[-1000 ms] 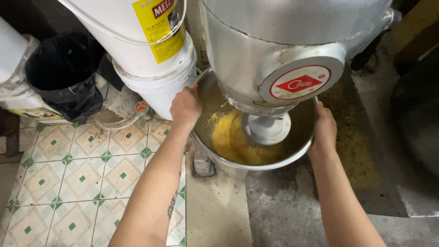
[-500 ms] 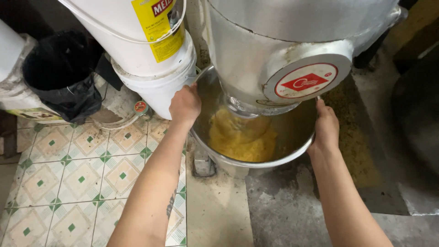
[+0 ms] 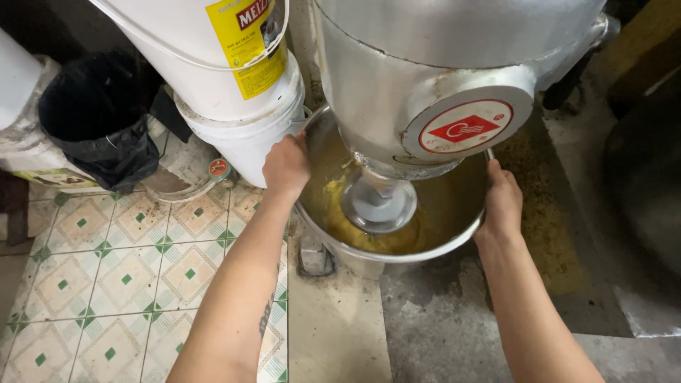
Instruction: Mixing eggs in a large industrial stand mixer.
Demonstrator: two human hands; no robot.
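Hands grip the bowl [image 3: 397, 245] on both sides: the left hand [image 3: 286, 164] curls over the rim at its left edge, the right hand [image 3: 502, 202] wraps the rim at its right edge. Both close on steel, fingers partly hidden behind the rim. The bowl sits under the mixer head [image 3: 433, 78], on the grey floor [image 3: 440, 326] beside the tiled patch [image 3: 106, 269]. A moment ago the yellow batter [image 3: 355, 227] lay heaped in plain sight in the middle; now the round guard [image 3: 378, 202] of the mixer covers the centre and batter shows only around it, mostly at the left wall. To my eye the bowl has come up, or shifted, closer beneath the head, with both hands kept on the rim throughout. 2 white buckets [image 3: 234, 99] stand stacked just behind the left hand, a black bin bag [image 3: 99, 120] farther left.
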